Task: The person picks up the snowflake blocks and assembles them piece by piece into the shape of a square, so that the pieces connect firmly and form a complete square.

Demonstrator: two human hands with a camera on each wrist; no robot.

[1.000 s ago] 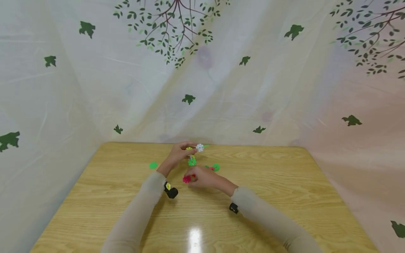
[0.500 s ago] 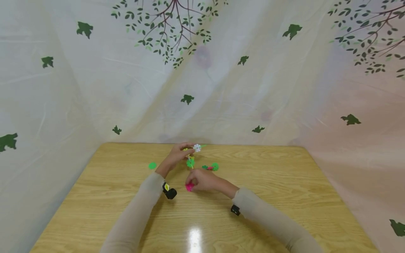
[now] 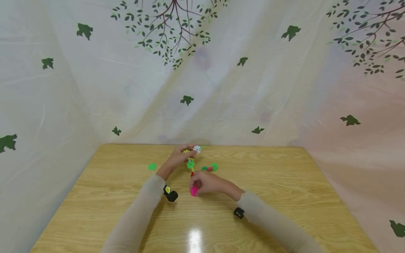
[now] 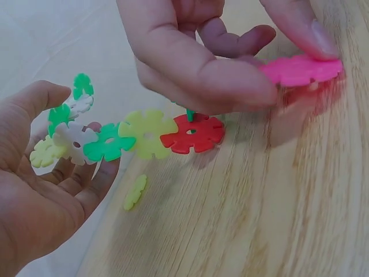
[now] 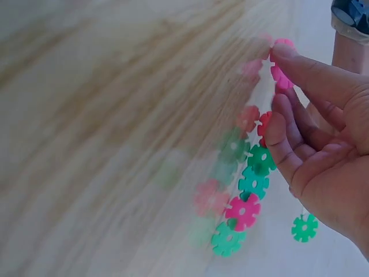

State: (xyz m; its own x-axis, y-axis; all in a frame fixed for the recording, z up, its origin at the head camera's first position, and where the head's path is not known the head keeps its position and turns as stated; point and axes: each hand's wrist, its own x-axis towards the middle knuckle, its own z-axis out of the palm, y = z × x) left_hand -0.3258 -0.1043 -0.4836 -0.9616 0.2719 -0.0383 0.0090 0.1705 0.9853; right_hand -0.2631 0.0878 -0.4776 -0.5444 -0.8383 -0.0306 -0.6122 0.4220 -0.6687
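Observation:
My left hand (image 3: 178, 159) holds one end of a chain of slotted flower-shaped plastic discs. In the left wrist view, a white disc (image 4: 75, 141), a green disc (image 4: 108, 142), a yellow disc (image 4: 149, 134) and a red disc (image 4: 193, 133) interlock. Nearer me, my right hand (image 3: 209, 182) pinches a pink disc (image 4: 302, 70) between thumb and fingers, close to the tabletop. Whether that disc joins the chain is hidden behind the fingers. In the right wrist view, teal discs (image 5: 254, 182), a pink disc (image 5: 243, 212) and a green disc (image 5: 228, 238) run below my right hand.
A loose green disc (image 3: 152, 167) lies left of my left hand on the wooden table (image 3: 269, 196). Another yellow disc (image 4: 136, 192) is below the chain. A pale curtain (image 3: 142, 105) with leaf prints stands behind the table's far edge.
My right hand has drawn the pink disc toward me and slightly right. The red disc of the chain now shows beside it. My left hand has stayed nearly in place.

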